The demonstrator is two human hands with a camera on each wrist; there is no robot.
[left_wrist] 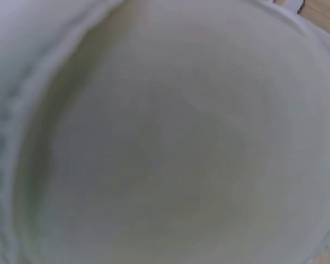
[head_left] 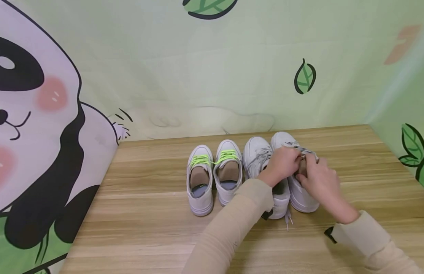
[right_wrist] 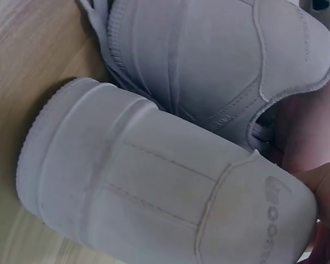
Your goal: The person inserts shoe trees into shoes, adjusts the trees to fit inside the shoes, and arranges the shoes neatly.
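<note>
Both hands are at the rightmost white sneaker (head_left: 302, 198), over its laces and opening. My left hand (head_left: 283, 161) has its fingers curled at the grey shoelace (head_left: 294, 144) and seems to pinch it. From the right, my right hand (head_left: 319, 177) bends its fingers and thumb over the same laces; the fingertips are partly hidden. A second white sneaker (head_left: 256, 148) with grey laces stands close beside, partly covered by the left forearm. The right wrist view shows the shoe's heel (right_wrist: 165, 181) close up, with part of the hand beyond. The left wrist view is filled by a blurred pale shoe interior (left_wrist: 181, 137).
Two white sneakers with bright green laces, a left one (head_left: 200, 205) and a right one (head_left: 229, 152), stand side by side to the left. All the shoes rest on a wood-grain surface (head_left: 140, 213). Behind is a green printed backdrop (head_left: 232, 76) with a panda.
</note>
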